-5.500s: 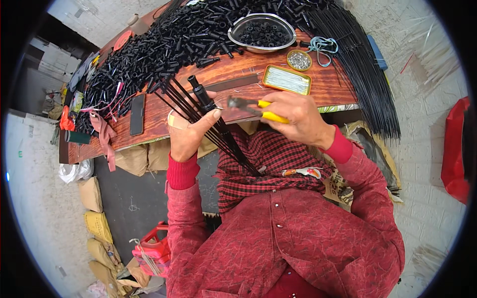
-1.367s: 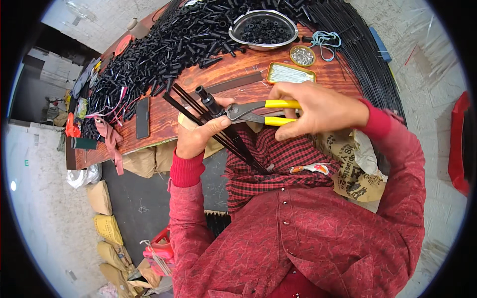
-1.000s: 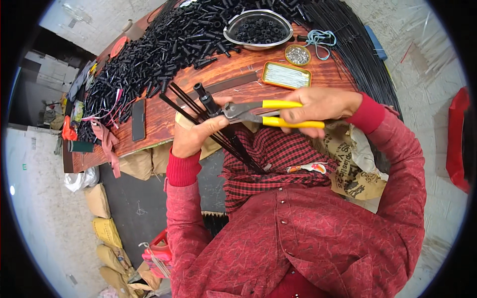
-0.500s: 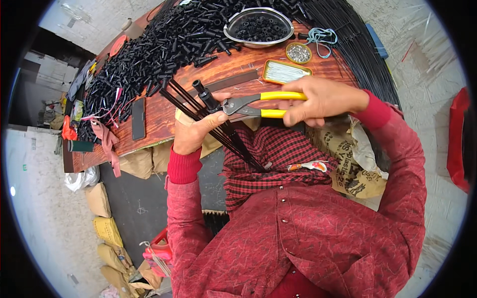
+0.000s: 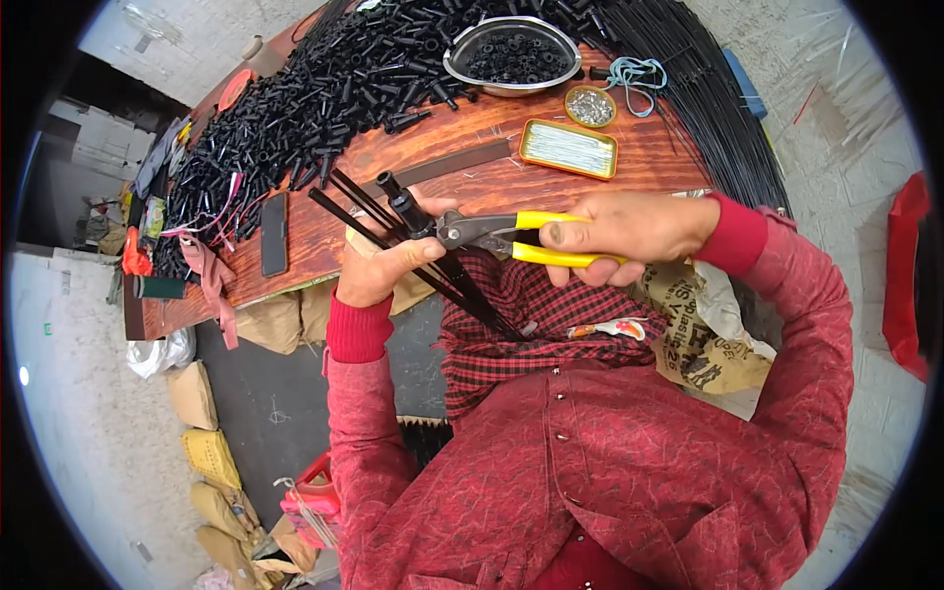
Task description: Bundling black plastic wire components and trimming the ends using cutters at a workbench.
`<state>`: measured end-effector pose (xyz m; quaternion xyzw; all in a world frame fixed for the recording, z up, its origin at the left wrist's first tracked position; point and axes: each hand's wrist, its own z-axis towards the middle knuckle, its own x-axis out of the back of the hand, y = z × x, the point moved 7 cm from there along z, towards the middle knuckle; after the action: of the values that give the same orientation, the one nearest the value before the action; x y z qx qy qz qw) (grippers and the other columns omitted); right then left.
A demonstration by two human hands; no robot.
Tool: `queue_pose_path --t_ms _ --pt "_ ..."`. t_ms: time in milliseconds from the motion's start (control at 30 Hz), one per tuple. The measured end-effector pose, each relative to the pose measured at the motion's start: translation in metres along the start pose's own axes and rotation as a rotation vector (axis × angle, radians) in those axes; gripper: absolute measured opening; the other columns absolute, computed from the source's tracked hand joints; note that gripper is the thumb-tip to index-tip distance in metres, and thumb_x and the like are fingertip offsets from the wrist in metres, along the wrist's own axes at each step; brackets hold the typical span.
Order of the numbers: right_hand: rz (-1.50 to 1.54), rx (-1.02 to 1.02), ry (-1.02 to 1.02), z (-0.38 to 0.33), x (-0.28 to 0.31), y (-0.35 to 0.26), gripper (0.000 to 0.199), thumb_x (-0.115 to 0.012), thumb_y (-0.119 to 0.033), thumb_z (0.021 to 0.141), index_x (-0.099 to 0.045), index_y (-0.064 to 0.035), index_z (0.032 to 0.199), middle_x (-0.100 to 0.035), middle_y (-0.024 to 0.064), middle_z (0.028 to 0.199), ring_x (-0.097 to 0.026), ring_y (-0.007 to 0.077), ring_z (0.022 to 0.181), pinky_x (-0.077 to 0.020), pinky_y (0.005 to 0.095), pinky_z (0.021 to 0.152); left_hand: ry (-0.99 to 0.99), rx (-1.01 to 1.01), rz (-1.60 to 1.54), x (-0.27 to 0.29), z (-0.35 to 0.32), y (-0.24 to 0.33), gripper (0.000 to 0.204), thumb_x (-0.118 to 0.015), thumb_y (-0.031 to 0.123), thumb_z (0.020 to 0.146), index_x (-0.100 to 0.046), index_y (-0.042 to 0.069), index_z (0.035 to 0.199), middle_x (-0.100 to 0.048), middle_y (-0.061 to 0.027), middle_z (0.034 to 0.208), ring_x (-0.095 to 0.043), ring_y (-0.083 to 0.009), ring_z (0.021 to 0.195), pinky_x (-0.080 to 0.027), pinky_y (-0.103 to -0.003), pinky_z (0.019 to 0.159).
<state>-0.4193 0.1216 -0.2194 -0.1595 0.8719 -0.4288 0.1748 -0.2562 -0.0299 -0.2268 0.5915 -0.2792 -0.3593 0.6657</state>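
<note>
My left hand point(image 5: 372, 271) is closed around a bundle of thin black rods point(image 5: 476, 298), which slants down onto my lap. A black tubular fitting point(image 5: 404, 204) sticks up from between its thumb and fingers. With my right hand point(image 5: 634, 231) I grip pliers point(image 5: 479, 229) by their yellow handles, fingers wrapped below and thumb on top. The jaws of the pliers lie against the fitting's lower part, beside my left thumb. What exactly sits between the jaws is too small to make out.
Black tubular fittings point(image 5: 324, 108) are heaped across the wooden table point(image 5: 472, 187). A metal bowl point(image 5: 513, 87) of black rings, a round dish point(image 5: 591, 105) of small metal pieces and a yellow tray point(image 5: 568, 149) of thin pins stand beyond my hands. Long black rods point(image 5: 678, 88) lie right; a phone point(image 5: 274, 234) lies left.
The pliers have tilted, their handles dropping at the right end, and my right hand has moved down with its fingers closing round them. My left hand has shifted slightly left and down.
</note>
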Motion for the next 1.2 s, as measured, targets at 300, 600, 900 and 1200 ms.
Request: queue_pose_path --t_ms 300,600,900,1200 --pt "-0.91 0.615 0.71 0.002 0.01 -0.012 0.042 -0.063 -0.042 0.091 -0.067 0.0 0.095 -0.065 0.0155 0.07 -0.062 0.0285 0.06 -0.0452 0.0431 0.054 0.07 0.035 -0.009 0.01 0.003 -0.006 0.049 -0.082 0.008 0.065 -0.064 -0.005 0.11 -0.068 -0.0118 0.109 -0.063 -0.0175 0.094 -0.05 -0.031 0.085" --pt "0.11 0.213 0.147 0.012 0.008 0.007 0.038 -0.054 -0.039 0.098 -0.06 -0.0017 0.105 -0.054 0.0005 0.066 -0.054 0.0062 0.053 -0.0443 0.0229 0.045 0.053 0.105 0.03 0.014 -0.002 0.001 0.056 -0.082 0.003 0.066 -0.064 -0.003 0.119 -0.068 -0.0062 0.094 -0.063 -0.0135 0.085 -0.052 -0.026 0.075" --pt "-0.586 0.568 0.386 0.009 0.017 -0.016 0.029 -0.053 -0.017 0.097 -0.057 0.0021 0.118 -0.064 0.0077 0.088 -0.064 0.0153 0.078 -0.0516 0.0292 0.072 0.063 0.103 0.089 0.01 0.001 0.002 0.06 -0.083 0.005 0.066 -0.063 -0.002 0.122 -0.067 -0.0049 0.095 -0.063 -0.0127 0.084 -0.052 -0.026 0.075" --pt "-0.722 0.556 0.317 0.013 0.015 -0.027 0.034 -0.057 -0.008 0.091 -0.057 -0.0003 0.123 -0.066 0.0161 0.105 -0.065 0.0297 0.094 -0.0504 0.038 0.084 0.084 0.062 0.182 0.01 0.003 0.002 0.057 -0.085 0.012 0.066 -0.066 -0.001 0.118 -0.062 -0.0022 0.095 -0.058 -0.0122 0.087 -0.047 -0.026 0.078"
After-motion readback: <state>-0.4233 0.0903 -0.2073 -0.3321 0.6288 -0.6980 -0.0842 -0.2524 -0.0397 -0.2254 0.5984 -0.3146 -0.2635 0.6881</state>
